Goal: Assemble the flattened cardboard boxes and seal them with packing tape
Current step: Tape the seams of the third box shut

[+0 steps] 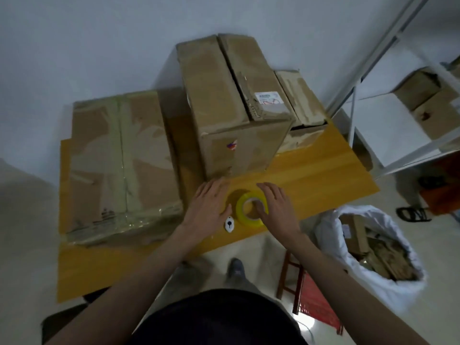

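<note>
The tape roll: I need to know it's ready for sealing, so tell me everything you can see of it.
The tape roll is a ring of yellowish, glossy clear tape on a brown core, lying flat on the orange-yellow table near its front edge, before the upright box. The right hand touches it, thumb in the core's hole, fingers spread above. The left hand rests beside it, apart. A small white object lies just left. No loose end shows.

A plain pale wall (87,46) is rising behind the yellow tabletop (311,175). A white metal shelving rack (353,95) is standing off its right edge, and a red stool (311,292) is sitting on the light floor (273,247) beside a white sack (398,285).
</note>
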